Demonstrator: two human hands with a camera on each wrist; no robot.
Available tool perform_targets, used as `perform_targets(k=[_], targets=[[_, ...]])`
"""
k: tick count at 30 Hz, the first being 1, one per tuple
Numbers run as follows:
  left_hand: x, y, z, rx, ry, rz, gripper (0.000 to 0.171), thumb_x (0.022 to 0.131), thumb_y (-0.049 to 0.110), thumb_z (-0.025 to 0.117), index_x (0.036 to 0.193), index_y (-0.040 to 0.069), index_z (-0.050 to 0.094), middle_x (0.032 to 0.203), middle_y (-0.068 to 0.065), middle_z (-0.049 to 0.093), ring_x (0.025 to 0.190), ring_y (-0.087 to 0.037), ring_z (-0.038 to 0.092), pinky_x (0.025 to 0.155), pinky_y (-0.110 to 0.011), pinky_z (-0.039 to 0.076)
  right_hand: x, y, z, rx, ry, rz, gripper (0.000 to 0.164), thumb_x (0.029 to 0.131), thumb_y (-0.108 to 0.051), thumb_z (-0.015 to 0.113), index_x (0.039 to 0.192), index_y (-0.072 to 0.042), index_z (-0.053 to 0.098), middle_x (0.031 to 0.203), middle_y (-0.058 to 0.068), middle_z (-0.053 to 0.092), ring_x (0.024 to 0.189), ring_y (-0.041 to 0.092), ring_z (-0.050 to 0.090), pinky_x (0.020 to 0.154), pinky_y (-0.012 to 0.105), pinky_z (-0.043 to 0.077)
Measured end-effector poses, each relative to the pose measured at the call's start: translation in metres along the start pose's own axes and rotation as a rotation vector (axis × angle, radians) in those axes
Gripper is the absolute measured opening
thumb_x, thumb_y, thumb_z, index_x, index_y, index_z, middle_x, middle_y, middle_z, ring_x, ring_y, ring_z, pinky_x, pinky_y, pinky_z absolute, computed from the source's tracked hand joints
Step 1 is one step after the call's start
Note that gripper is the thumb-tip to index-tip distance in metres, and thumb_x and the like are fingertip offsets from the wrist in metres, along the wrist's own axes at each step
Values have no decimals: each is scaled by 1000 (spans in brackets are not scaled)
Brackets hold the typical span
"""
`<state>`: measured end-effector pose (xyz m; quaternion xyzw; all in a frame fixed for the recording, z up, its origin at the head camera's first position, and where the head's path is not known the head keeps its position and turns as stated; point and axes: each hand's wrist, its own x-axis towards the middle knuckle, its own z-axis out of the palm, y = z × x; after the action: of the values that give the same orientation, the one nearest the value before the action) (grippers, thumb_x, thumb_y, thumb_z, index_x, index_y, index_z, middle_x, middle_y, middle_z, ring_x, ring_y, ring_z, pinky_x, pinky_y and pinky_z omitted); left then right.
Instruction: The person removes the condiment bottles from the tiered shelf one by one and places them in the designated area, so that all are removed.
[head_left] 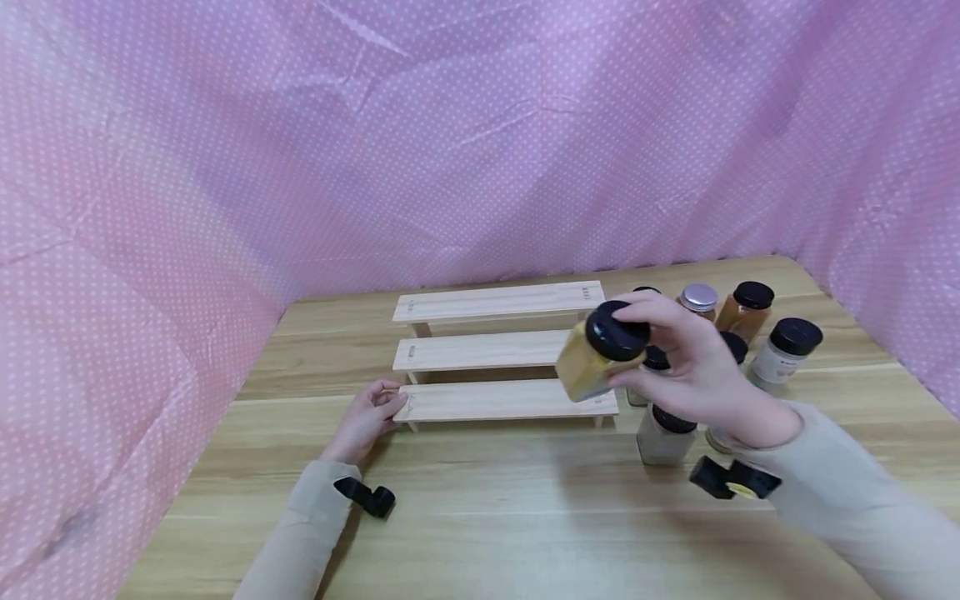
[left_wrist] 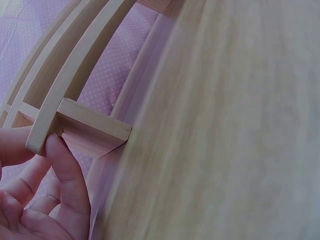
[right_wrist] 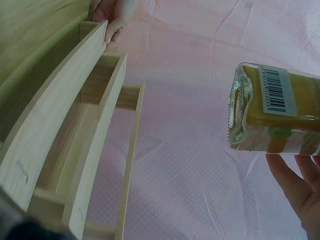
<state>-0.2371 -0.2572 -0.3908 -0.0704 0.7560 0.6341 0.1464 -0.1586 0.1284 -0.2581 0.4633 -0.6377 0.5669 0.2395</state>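
Observation:
My right hand (head_left: 701,375) holds a square spice jar (head_left: 585,364) of yellow powder by its black lid, tilted in the air above the right part of a three-step wooden rack (head_left: 498,402). In the right wrist view the jar (right_wrist: 282,107) shows its clear glass base and a barcode label. At the rack's other end, my left hand (head_left: 366,418) pinches the left tip of the front, lowest board. The left wrist view has thumb and finger on either side of that board end (left_wrist: 42,132), beside the support leg (left_wrist: 95,122).
Right of the rack stand several spice jars: one with a silver lid (head_left: 699,297), an orange-brown one (head_left: 745,308), a white-labelled one (head_left: 786,352) and a pale one (head_left: 666,435) in front. Pink dotted cloth (head_left: 465,150) hangs behind and beside the wooden table (head_left: 480,525).

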Motion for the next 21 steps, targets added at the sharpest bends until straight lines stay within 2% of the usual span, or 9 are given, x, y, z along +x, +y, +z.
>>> perform_targets(k=[7, 11, 14, 21], targets=[[1, -1, 0, -4, 10, 12, 8, 94, 4, 54, 101, 6, 53, 77, 8, 58, 68, -4, 55, 60, -19, 47, -10, -14, -35, 136, 108, -51, 52, 76, -1, 75, 114, 17, 46, 119, 13, 62, 105, 17, 62, 86, 18, 50], [1, -1, 1, 8, 6, 21, 7, 94, 4, 55, 100, 6, 53, 77, 8, 58, 68, -4, 55, 60, -20, 47, -21, -26, -62, 153, 166, -2, 54, 73, 2, 77, 113, 17, 45, 116, 14, 64, 103, 17, 63, 85, 16, 50], [2, -1, 1, 9, -1, 23, 7, 94, 3, 55, 100, 5, 53, 77, 8, 58, 68, -4, 55, 60, -20, 48, -33, -34, -84, 112, 185, 46, 56, 73, 1, 77, 114, 19, 44, 117, 13, 63, 105, 17, 63, 85, 15, 49], [2, -2, 0, 3, 8, 13, 9, 94, 2, 54, 102, 4, 53, 78, 7, 58, 68, -5, 56, 61, -20, 49, -72, -27, -127, 207, 239, 68, 63, 68, 9, 78, 117, 23, 42, 119, 18, 63, 106, 19, 64, 85, 17, 50]])
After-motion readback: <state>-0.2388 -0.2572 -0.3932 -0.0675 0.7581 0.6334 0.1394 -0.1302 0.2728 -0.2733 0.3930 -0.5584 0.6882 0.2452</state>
